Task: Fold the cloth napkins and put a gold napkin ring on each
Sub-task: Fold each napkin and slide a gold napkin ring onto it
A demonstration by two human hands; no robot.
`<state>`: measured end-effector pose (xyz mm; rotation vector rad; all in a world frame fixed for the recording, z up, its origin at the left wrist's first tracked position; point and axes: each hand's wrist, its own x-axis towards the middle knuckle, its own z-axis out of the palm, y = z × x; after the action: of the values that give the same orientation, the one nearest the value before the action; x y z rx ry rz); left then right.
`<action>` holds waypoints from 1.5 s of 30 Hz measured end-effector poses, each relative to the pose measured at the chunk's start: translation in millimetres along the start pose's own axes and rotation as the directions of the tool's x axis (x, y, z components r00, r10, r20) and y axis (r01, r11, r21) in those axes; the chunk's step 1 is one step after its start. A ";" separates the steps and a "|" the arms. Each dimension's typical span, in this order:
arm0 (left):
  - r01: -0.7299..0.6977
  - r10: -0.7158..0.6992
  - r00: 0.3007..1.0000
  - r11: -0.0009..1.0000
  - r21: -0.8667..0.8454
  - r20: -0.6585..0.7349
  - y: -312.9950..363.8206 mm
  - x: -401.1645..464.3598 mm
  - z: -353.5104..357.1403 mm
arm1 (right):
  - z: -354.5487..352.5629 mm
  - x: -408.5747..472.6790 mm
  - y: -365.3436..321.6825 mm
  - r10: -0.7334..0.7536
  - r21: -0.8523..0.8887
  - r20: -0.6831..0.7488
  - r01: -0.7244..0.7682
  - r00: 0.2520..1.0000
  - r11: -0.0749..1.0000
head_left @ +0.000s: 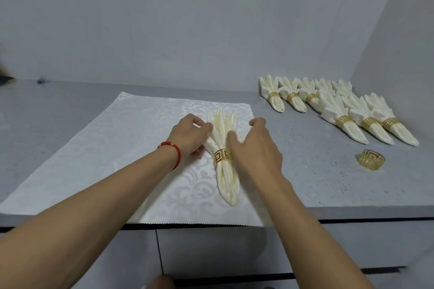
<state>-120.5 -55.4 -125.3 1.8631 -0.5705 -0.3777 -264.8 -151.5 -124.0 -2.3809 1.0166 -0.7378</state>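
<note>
Centrally, ringed napkin (224,148) on placemat (117,148); left hand (190,135) pinching its folds, right hand (256,148) loosely open alongside, holding nothing.

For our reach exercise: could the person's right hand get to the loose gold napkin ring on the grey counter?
Probably yes: the loose gold napkin ring lies alone on the grey counter, right of the right hand, with nothing between.

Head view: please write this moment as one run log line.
left hand: pinches ringed napkin | right hand: open, beside it | spare gold ring: on counter
</note>
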 end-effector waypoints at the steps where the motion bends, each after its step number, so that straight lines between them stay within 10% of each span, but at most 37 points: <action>1: -0.022 0.022 1.000 0.999 0.032 -0.011 0.6 -1.2 1.6 | 1.1 -9.3 -5.0 0.015 -0.057 0.062 -0.011 0.998 0.998; 7: -0.064 0.065 0.998 0.998 0.024 -0.024 15.3 -9.1 14.9 | -2.0 -14.4 -9.8 0.026 -0.119 0.255 0.005 0.967 0.993; 12: -0.119 0.125 0.991 0.984 -0.130 0.040 33.1 -8.1 46.4 | -24.2 13.8 30.8 0.069 -0.056 0.097 -0.064 0.993 0.996; 22: -0.543 0.435 0.836 0.562 0.624 0.336 -2.2 0.7 122.3 | -57.0 112.7 172.6 0.249 -0.205 -0.265 -0.307 0.932 0.929; 40: -0.552 0.475 0.824 0.546 0.630 0.309 -10.5 5.6 129.9 | -36.0 186.5 208.3 0.054 -0.476 -0.406 -0.261 0.912 0.840; 45: -0.543 0.448 0.835 0.585 0.603 0.318 -10.5 9.0 128.4 | -39.9 135.1 153.8 -0.189 -0.398 -0.280 0.066 0.941 0.915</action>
<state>-176.8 -157.9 -180.2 2.2464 -1.4483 0.1267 -289.9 -357.6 -143.1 -2.7471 1.2357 -1.0795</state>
